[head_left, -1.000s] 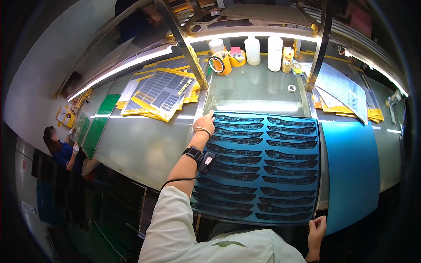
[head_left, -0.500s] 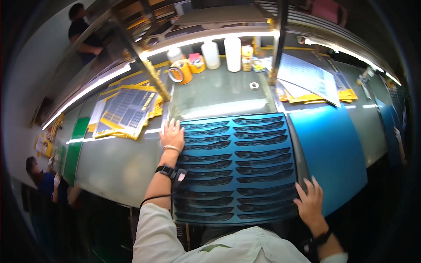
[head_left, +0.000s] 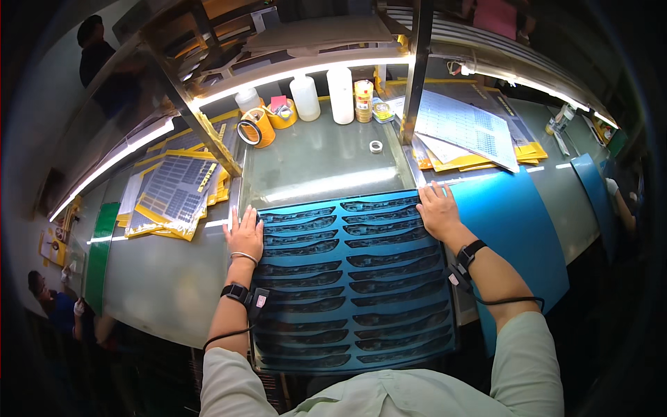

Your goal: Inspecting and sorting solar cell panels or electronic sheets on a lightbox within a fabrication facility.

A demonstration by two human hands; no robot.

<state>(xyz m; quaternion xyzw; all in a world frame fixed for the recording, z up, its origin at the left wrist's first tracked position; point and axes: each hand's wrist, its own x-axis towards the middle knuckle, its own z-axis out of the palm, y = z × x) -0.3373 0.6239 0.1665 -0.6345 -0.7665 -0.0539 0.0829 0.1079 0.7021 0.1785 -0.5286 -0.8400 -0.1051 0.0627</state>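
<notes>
A blue sheet [head_left: 342,278] printed with two columns of dark, long curved shapes lies flat before me on a glass-topped table [head_left: 316,167]. My left hand [head_left: 244,240] rests along its far left edge, fingers stretched out and pointing away from me. At the far right corner, my right hand [head_left: 438,210] lies with its fingers extended over the edge. Neither hand holds anything; whether the fingers press the sheet sideways or only touch it, I cannot tell.
A plain blue sheet [head_left: 517,229] lies to the right. Film stacks with yellow borders [head_left: 174,187] and white printed sheets [head_left: 472,128] flank me. Tape rolls [head_left: 256,128], white bottles [head_left: 340,97] and a small ring [head_left: 376,146] stand farther back. People work on both sides.
My right hand has moved from the sheet's near right side up to its far right corner. My left hand stays at the far left edge. The view has shifted a little.
</notes>
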